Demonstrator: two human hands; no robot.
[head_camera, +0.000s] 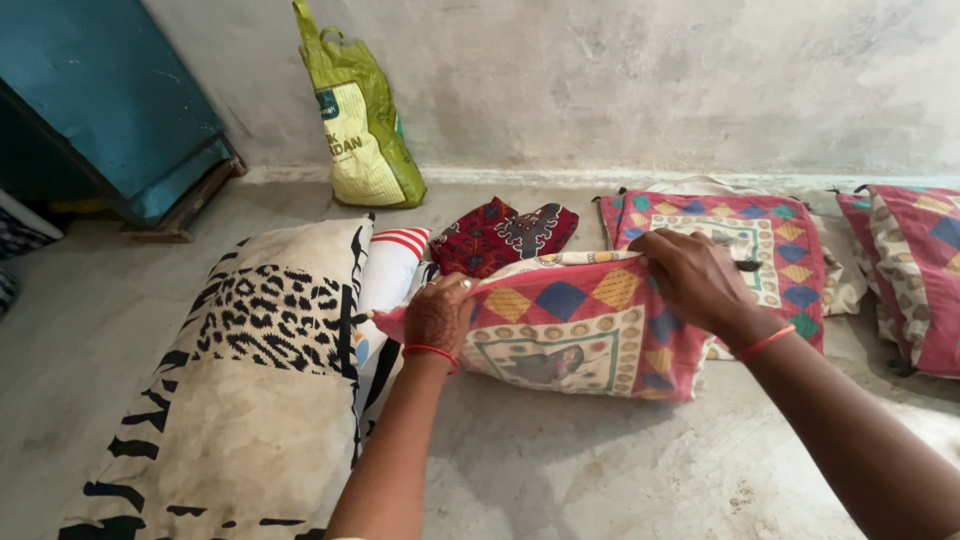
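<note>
Two hands at work on one patchwork cushion (585, 330), plump and soft, lying on the bare concrete floor (560, 470) in the middle of the view. Pink cotton cover, printed with blue and yellow diamonds and a cream border of small rings. Left hand (438, 315) pinching the cover's left corner, red thread at the wrist; right hand (695, 280) closed on the upper right edge, fingers pressed together over the fabric.

Just left, touching the cushion: a long cream pillow (255, 400) with black animal-print patches and stripes, a red-striped white pillow (395, 265) tucked beside it. Behind, a dark red embroidered cloth (500, 235). To the right, a flat matching pink cover (760, 250) and another pink cushion (915, 275) at the frame edge.

Against the rough grey wall (650, 80), a green and yellow woven sack (362, 115) with handles, printed panel on its front. Top left, a teal wooden panel (120, 100).
</note>
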